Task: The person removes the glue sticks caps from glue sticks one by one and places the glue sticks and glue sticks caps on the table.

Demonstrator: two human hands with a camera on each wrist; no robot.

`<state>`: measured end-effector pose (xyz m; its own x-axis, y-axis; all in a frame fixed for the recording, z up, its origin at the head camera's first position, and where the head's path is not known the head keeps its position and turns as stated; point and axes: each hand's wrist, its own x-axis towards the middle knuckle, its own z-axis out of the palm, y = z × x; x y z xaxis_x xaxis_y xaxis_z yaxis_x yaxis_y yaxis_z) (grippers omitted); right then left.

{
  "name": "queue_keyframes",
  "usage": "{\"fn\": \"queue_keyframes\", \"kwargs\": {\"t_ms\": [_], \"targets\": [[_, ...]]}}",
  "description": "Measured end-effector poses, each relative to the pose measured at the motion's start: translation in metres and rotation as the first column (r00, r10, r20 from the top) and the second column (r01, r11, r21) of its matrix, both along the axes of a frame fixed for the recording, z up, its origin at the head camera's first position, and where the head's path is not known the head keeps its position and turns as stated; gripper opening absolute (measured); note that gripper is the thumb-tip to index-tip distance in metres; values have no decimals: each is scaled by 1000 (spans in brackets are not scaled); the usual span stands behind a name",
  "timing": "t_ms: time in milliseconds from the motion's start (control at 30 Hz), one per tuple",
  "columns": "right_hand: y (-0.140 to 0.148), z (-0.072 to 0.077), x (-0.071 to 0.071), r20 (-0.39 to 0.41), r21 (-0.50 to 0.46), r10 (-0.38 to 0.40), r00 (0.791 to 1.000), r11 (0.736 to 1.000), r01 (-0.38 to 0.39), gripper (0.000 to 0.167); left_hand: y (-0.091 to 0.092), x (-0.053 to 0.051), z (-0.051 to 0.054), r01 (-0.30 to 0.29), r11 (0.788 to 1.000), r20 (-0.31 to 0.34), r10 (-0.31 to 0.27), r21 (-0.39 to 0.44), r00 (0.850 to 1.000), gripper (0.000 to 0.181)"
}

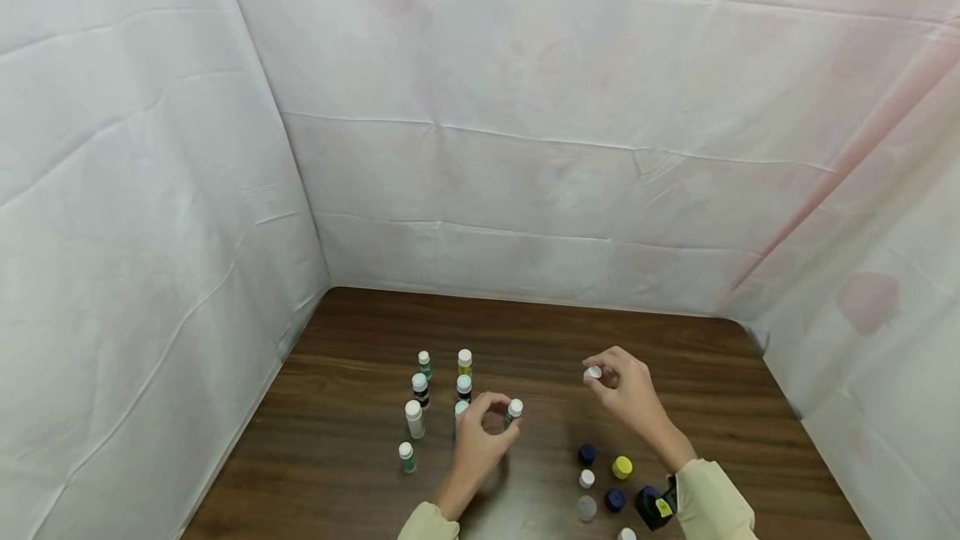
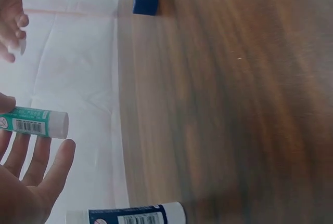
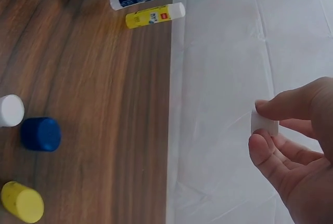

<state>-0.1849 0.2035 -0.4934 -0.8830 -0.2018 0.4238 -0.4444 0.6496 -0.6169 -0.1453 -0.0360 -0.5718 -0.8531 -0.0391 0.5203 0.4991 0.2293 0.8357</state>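
Observation:
My left hand (image 1: 477, 440) holds a green-labelled glue stick (image 2: 31, 121) with a white end, raised above the table. Between thumb and fingertips, my right hand (image 1: 632, 397) pinches a small white cap (image 3: 264, 123) in the air, apart from the glue stick. Left of and behind the left hand, several glue sticks stand upright in two rough columns. Among them are a yellow one (image 3: 155, 16), a dark blue one (image 1: 421, 392), a white one (image 1: 415, 421) and a green one (image 1: 407, 458). The left hand partly hides one stick (image 1: 461, 409).
Loose caps lie at the front right of the brown wooden table (image 1: 315, 448): dark blue (image 1: 615, 499), yellow (image 1: 622, 467), white (image 1: 587, 479) and a translucent one (image 1: 587, 509). A dark object with a yellow patch (image 1: 654, 508) is by the right sleeve. White cloth walls (image 1: 510, 182) surround the table.

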Motion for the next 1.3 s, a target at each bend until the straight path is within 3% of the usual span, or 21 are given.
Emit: {"fn": "queue_keyframes", "kwargs": {"t_ms": [233,367,467,533,633,767,900,1033,1300], "targets": [[12,-14,8,-11,-4,-30,999,1000,30,22,-7,19,-1,-19,1000,100,20,-4,995,30],[19,-23,12,12,-12,-45,999,999,45,22,-13,32,13,-44,999,165,43,2,985,27],[24,-30,15,8,-4,-54,999,999,54,21,-18,40,22,-50,999,175,47,11,983,25],[27,-34,16,7,5,-59,998,998,59,21,-22,43,23,-52,999,184,49,13,982,24],[31,-41,18,33,11,-71,997,997,71,22,-27,43,15,-77,997,205,73,11,976,25],[36,-51,19,87,23,-93,992,996,92,23,-33,40,-11,-126,992,265,118,13,957,27],[39,-60,20,144,29,-125,982,992,122,22,-39,37,-32,-157,988,283,150,2,947,29],[41,-69,22,202,23,-147,968,989,145,21,-44,38,-40,-155,988,296,148,-1,944,29],[42,-83,26,253,23,-178,951,984,178,22,-47,41,-43,-153,988,336,148,-12,930,28]]}}
